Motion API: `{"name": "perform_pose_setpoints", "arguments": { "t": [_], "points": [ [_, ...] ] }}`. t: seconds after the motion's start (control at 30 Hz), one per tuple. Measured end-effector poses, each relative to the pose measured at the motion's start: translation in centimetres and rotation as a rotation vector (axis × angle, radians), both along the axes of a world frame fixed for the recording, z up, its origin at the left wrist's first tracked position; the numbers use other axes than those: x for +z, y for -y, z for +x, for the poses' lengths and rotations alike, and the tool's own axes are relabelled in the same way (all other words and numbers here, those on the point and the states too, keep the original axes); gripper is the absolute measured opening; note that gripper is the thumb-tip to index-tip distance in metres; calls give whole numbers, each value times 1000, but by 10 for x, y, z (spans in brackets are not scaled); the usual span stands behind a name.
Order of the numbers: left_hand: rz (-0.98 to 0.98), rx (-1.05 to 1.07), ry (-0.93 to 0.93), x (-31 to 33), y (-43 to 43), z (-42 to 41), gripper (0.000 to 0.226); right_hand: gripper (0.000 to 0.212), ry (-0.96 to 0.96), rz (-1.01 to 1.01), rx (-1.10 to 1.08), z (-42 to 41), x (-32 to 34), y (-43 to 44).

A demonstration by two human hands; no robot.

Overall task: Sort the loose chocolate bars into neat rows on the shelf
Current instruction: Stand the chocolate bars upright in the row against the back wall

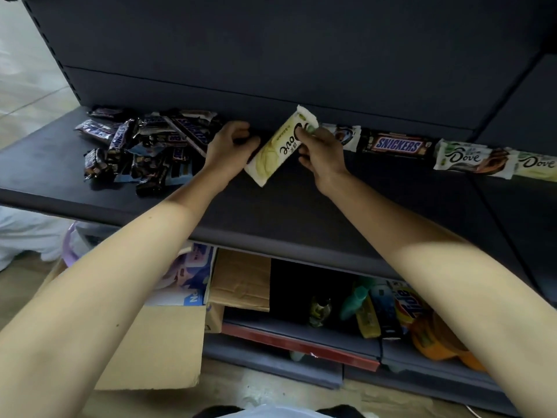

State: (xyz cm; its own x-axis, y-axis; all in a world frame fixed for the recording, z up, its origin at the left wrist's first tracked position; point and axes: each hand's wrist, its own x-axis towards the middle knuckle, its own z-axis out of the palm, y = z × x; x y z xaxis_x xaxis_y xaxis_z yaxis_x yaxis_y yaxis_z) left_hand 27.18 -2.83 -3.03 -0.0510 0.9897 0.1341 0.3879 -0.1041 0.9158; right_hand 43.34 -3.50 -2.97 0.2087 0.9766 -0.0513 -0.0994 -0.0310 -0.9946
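Observation:
A pale yellow-green Dove bar [275, 149] is held tilted above the dark shelf [376, 203]. My right hand [321, 155] pinches its upper end, and my left hand [230, 147] holds its lower left edge with curled fingers. Left of my hands lies a loose heap of dark Snickers bars [141, 146]. Along the back wall to the right runs a row: a white bar [346, 135] partly hidden by my right hand, a Snickers bar [398, 145], then two Dove bars [474, 159] [538, 164].
The shelf's back panel [271, 55] rises just behind the row. Below the shelf stand an open cardboard box [168, 342], a blue-and-white package [193, 276], a Tide pack [405, 303] and bottles [355, 300] on a lower shelf.

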Motion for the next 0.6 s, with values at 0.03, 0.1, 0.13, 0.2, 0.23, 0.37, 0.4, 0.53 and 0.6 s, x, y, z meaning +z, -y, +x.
{"name": "perform_pose_setpoints", "arguments": {
  "t": [0.03, 0.1, 0.13, 0.2, 0.23, 0.37, 0.4, 0.53, 0.6],
  "points": [
    [-2, -63, -15, 4, 1, 4, 39, 8, 9, 9, -1, 1, 1, 2],
    [-34, -186, 11, 10, 6, 17, 30, 10, 29, 33, -1, 5, 1, 7],
    [-48, -232, 32, 12, 9, 23, 23, 12, 60, 50, 3, 9, 1, 9],
    [-43, -277, 48, 13, 14, 35, 13, 14, 178, 85, 30, 17, 1, 13],
    [-37, -287, 56, 12, 15, 40, 12, 14, 236, 98, 50, 22, 1, 16],
    [-98, -288, 216, 5, 16, 56, 17, 10, 344, 57, 71, 41, 4, 23],
    [-122, -270, 276, 3, 15, 61, 19, 15, 387, 4, 58, 47, 5, 25],
    [-291, -135, 588, -2, 11, 83, 16, 27, 578, -131, -57, 84, 6, 36],
    [-360, -116, 678, -1, 11, 97, 16, 24, 571, -112, -109, 104, 4, 42]
  ]
}}
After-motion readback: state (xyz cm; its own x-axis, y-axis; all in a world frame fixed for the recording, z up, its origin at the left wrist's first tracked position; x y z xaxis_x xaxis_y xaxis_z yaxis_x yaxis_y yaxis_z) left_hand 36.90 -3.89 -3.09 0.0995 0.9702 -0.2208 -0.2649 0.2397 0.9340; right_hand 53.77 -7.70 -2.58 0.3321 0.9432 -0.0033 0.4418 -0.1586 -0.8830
